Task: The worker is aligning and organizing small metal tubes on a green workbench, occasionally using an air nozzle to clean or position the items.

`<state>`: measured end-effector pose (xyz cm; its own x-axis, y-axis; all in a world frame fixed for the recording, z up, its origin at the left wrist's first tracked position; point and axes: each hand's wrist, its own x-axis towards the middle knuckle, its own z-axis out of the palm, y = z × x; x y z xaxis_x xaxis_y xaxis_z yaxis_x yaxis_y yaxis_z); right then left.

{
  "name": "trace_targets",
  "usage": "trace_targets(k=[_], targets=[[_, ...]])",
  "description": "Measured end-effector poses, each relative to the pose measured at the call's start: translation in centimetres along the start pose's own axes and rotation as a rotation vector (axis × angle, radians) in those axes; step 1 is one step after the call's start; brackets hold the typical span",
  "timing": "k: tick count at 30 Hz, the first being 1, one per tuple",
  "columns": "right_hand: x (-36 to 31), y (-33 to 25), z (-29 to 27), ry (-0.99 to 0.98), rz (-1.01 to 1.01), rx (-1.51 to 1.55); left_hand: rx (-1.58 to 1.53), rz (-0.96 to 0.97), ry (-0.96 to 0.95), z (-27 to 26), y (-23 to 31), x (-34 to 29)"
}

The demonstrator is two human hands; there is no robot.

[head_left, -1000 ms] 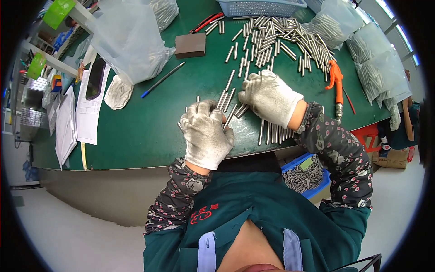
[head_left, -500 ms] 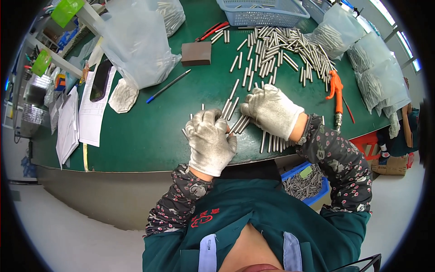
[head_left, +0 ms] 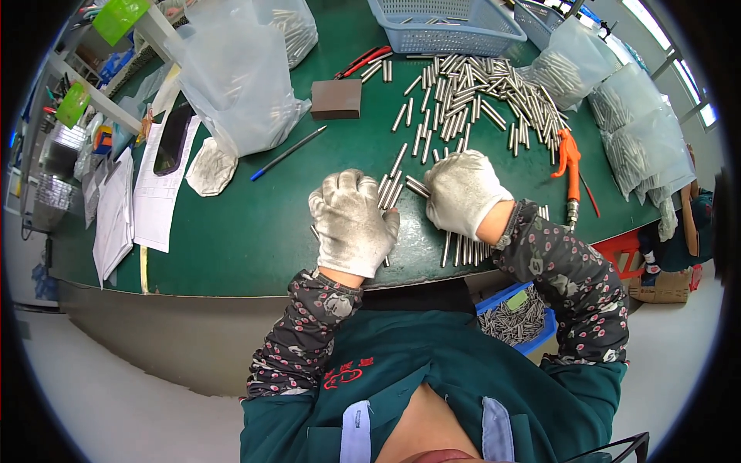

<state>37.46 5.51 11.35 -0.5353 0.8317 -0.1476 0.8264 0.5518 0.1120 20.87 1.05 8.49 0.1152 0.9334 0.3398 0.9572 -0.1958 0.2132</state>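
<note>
Metal pins (head_left: 463, 92) are all over this green table (head_left: 231, 255), tbh: the big messy pile sits toward the far side, in front of a blue basket (head_left: 455, 38), and a smaller lot lies near the close edge, partly under the hands. The gloved right hand (head_left: 465, 193) has its fingers curled in, pretty much closed on a couple of pins whose ends poke out on its left. More pins lie side by side just below that hand, by the table's edge. The left hand (head_left: 351, 220), gloved too, is palm down with the fingers bent; can't tell if it's gripping anything, since the fingertips are hidden. A few pins lie right beside it, between the two hands. Also around: a brown block (head_left: 335, 100), a pen (head_left: 289, 153) off to the left, and an orange air gun (head_left: 570, 158) over on the right.
</note>
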Motion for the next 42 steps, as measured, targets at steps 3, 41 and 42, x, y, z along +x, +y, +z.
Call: trace_targets(k=[3,41,42], targets=[[0.5,-1.0,-0.3,-0.074,0.063,0.194,0.02,-0.009,-0.022,0.1,-0.1,0.3],[-1.1,-1.3,0.8,0.063,-0.004,0.543,-0.216,0.221,-0.089,-0.8,-2.3,-3.3],[-1.1,-1.1,1.2,0.071,0.015,0.611,-0.217,0.223,-0.089,-0.8,-2.2,-3.3]])
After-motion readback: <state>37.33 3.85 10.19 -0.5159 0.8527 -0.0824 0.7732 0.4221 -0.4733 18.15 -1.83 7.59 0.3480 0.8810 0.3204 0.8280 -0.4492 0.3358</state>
